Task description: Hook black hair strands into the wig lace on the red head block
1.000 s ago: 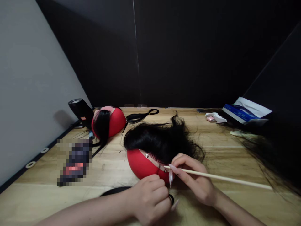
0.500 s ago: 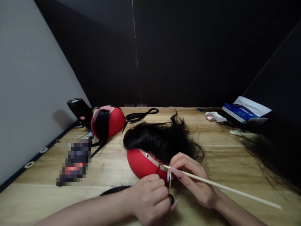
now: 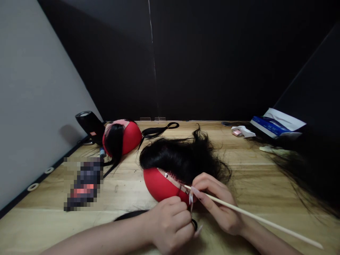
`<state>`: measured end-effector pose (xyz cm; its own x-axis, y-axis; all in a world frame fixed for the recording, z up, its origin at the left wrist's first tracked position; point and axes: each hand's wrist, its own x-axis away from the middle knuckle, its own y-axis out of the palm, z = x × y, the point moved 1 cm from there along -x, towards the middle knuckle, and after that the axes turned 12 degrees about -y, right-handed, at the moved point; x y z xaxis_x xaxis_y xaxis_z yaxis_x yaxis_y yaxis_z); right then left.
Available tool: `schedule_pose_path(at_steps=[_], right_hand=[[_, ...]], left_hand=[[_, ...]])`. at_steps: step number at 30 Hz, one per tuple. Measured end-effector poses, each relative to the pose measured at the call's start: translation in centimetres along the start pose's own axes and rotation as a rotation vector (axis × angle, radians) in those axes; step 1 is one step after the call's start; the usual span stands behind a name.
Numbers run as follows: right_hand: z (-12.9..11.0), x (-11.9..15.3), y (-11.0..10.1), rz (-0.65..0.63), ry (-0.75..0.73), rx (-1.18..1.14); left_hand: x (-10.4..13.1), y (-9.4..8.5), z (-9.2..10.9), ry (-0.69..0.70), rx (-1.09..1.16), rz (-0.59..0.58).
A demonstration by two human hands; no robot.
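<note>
While the right hand (image 3: 223,203) pinches the pale stick (image 3: 260,216) close to its pointed end, that tip sits right at the lace (image 3: 174,181) along the edge of the hair (image 3: 170,156) — fine work, this. The red form (image 3: 158,186) lies on the surface (image 3: 117,191) just ahead of the person, hair heaped over its far side, and the left hand (image 3: 171,225) is curled closed against its near side. A dark loop (image 3: 195,224) peeks out by those fingers, though whether they grip it I cannot tell. Now, the feel of it all: the stick looks light and stiff, thin enough to snap if levered hard, and with that long tail reaching out past the wrist it wants a pinch near the point for control. The form looks firm, probably light, and its round, smooth cover could let it roll, so a steady hand low on its side suits it best. The lace looks soft and the most fragile piece here; it calls for small touches, with any hold on it kept near the pin (image 3: 166,175) rather than a tug at the open edge. And the hair — slippery, limp, quick to tangle — is best gathered in a flat, loose bunch near its roots.
</note>
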<state>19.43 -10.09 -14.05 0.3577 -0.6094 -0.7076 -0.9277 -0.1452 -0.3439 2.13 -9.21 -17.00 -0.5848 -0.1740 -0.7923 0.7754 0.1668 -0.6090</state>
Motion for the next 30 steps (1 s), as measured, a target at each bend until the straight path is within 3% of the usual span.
schedule_pose_path(at_steps=[19,30], right_hand=[[0.0,-0.4,-0.2,-0.006,0.087,-0.032],[1.5,0.5,0.1,0.155,0.334,-0.509]], left_hand=[[0.1,0.0,0.0,0.001,0.006,-0.017],[0.0,-0.1,0.0,-0.003,-0.021,-0.017]])
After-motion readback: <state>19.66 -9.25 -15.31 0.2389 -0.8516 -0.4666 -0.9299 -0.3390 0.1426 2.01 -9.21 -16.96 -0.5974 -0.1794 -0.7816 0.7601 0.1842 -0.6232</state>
